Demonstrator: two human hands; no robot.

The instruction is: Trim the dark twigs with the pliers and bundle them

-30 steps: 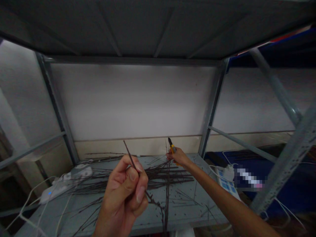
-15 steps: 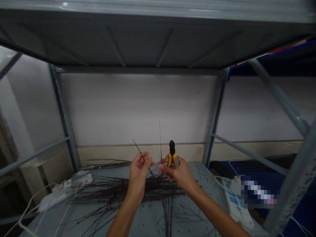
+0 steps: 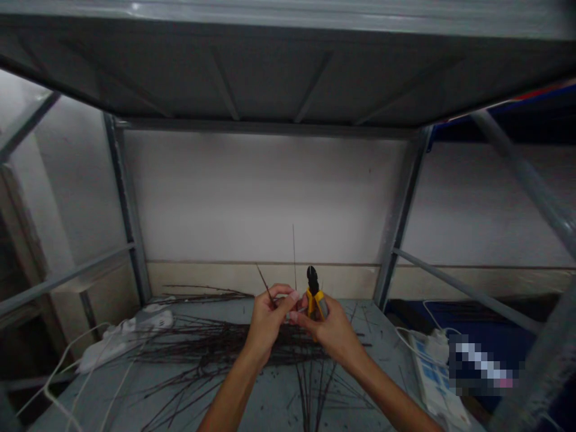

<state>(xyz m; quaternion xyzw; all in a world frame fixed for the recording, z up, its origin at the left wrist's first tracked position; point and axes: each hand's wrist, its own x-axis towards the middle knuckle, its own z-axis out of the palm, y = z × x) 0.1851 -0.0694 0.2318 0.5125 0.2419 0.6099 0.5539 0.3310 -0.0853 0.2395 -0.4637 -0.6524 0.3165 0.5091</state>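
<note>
My left hand (image 3: 266, 321) is closed around a thin dark twig (image 3: 264, 279), which tilts up to the left. Its thumb and fingertips meet those of my right hand (image 3: 333, 330). In my right hand rest diagonal cutters (image 3: 312, 287) with yellow handles and black jaws pointing up. A very thin upright stem (image 3: 294, 255) rises from where the fingertips meet; which hand grips it I cannot tell. Below both hands lies a heap of dark twigs (image 3: 216, 345) on the grey shelf (image 3: 270, 399).
White power strips stand left (image 3: 112, 345) and right (image 3: 438, 381) on the shelf, with white cables (image 3: 49, 393) trailing. Several twigs (image 3: 308, 399) lie near the front edge, among small scraps. Metal posts (image 3: 123, 210) and an upper shelf (image 3: 270, 84) frame the space.
My left hand has moved right with its twig, closing the gap to my right hand's fingertips. The cutters have tilted slightly. The whole view has shifted a little.
</note>
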